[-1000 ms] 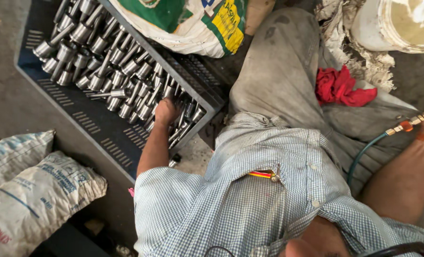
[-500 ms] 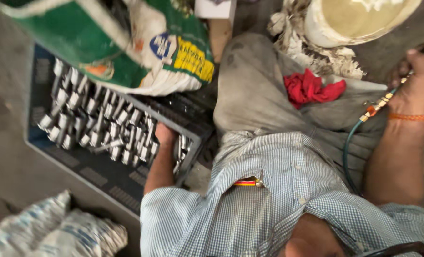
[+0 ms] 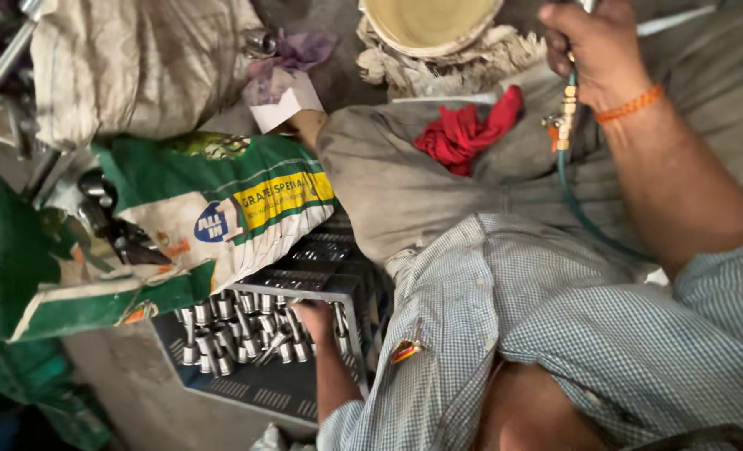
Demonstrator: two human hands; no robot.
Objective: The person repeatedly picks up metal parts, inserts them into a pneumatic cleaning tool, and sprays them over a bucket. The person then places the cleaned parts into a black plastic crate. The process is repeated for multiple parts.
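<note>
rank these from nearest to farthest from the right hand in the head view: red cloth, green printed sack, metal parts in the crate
From the right hand, top right:
1. red cloth, just left and below it, on the lap.
2. green printed sack, farther left, mid-frame.
3. metal parts, lowest left, in the dark crate by the left hand.

Short shiny metal cylinders (image 3: pixel 238 334) heaped in rows inside a dark slatted plastic crate (image 3: pixel 263 399), thin green hose (image 3: pixel 584 213) with brass fitting (image 3: pixel 565 113), hanging near-vertical over the lap

A bare grey concrete floor (image 3: pixel 129 380) shows at the lower left of the frame, crowded by a dusty pale sack (image 3: pixel 138 63) at upper left, under dim, even light.
</note>
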